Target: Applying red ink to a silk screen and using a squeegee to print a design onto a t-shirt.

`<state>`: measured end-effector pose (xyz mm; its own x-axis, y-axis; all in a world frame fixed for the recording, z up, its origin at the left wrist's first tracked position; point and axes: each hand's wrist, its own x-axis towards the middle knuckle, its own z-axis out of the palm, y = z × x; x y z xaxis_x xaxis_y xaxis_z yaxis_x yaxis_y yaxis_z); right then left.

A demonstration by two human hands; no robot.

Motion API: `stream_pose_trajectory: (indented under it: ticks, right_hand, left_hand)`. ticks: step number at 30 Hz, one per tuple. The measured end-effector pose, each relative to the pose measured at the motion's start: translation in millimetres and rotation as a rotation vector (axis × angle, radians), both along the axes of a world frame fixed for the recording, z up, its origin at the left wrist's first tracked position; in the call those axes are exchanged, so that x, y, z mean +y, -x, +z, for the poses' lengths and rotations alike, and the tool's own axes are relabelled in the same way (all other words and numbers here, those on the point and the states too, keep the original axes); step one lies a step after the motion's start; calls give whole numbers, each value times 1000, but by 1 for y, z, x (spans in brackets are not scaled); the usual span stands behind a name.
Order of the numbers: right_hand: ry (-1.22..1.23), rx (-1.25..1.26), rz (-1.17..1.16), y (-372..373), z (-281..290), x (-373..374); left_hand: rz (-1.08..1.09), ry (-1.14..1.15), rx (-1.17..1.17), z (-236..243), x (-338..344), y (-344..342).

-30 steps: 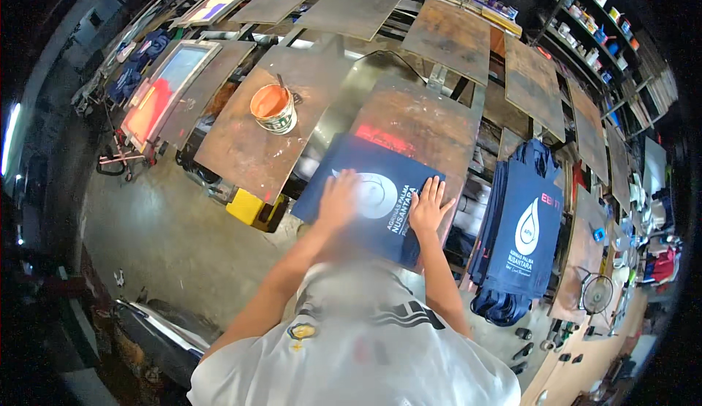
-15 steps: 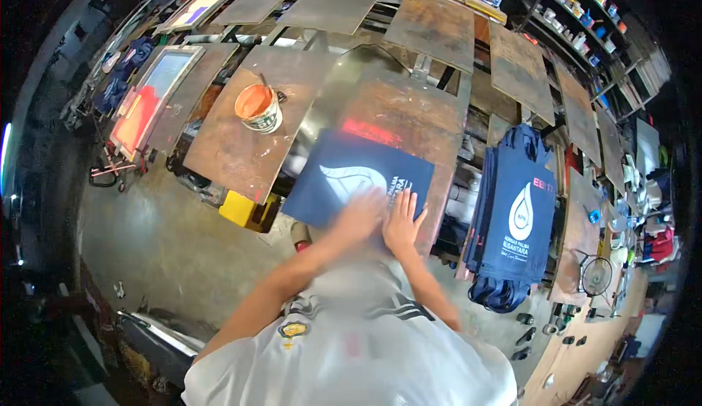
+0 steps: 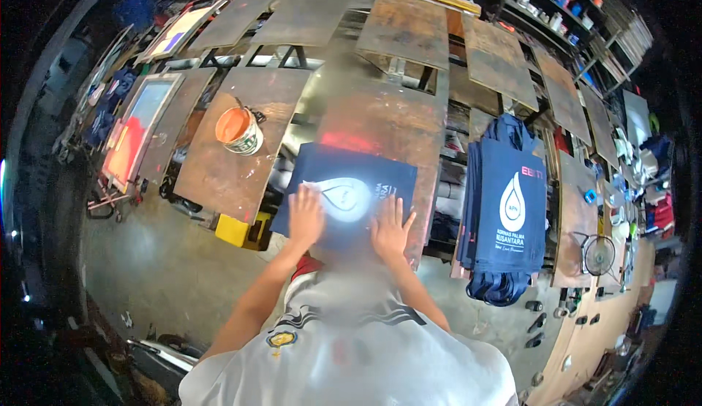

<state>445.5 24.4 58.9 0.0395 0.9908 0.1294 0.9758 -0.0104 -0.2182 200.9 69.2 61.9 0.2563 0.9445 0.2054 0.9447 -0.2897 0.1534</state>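
Note:
A navy bag (image 3: 292,165) with a white drop print lies on a stained wooden board (image 3: 391,114). My left hand (image 3: 306,216) rests on its left part, fingers spread and stretched out. My right hand (image 3: 391,227) lies on the right part, below the small white lettering, fingers also outstretched. Neither hand grips anything. Part of the bag's lower middle is hazy. Right of it, a thick stack of similar navy bags (image 3: 503,252) with handles hangs over another board.
A bucket of orange ink (image 3: 234,128) stands on the left board (image 3: 212,179). Framed screens (image 3: 135,135) lie farther left. Rows of boards (image 3: 398,29) run behind. Shelves of containers (image 3: 556,11) stand back right; a yellow box (image 3: 234,230) sits low at left.
My left hand swept over the print toward the middle, then back out to the bag's left side. My right hand shifted slightly left and down from the bag's right edge.

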Motion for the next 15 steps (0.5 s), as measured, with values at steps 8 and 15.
stream_pose_trajectory:
  ticks: [8, 15]
  right_hand:
    - [28, -54, -15, 6, 2, -7]
    - [7, -4, -6, 7, 6, 0]
  left_hand:
    - [-414, 51, -270, -3, -6, -97]
    - [-58, 33, 104, -6, 32, 19]
